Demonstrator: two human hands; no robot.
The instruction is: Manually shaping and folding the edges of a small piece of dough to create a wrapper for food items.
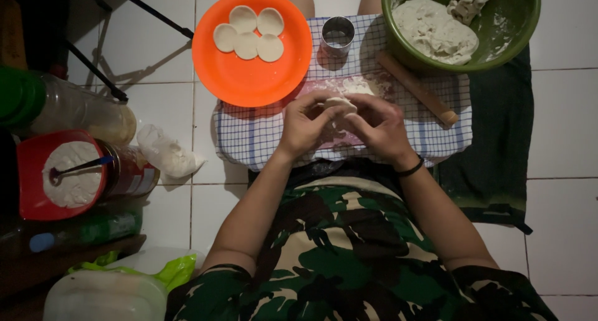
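left hand: fingers curled round the left side of a dough piece, grip closed on it
right hand: fingers bent over the right side of the same dough piece, grip closed on it; black band at the wrist
dough piece: small pale lump, pinched between both hands, just above the checked cloth, in front of the torso
checked cloth: white with blue grid, spread on the tiled floor; floury pinkish patch under the hands
orange plate: on the cloth's left far corner, carries five flat round dough discs, overlapping in a cluster
metal ring cutter: upright on the cloth, just right of the plate
rolling pin: wooden, lying diagonally on the cloth, far end touching the green bowl
green bowl: far right, holds a big dough mass plus scraps at its far side
left of frame: red container of white flour with a spoon in it, a plastic bag of flour, bottles; too dim to tell more
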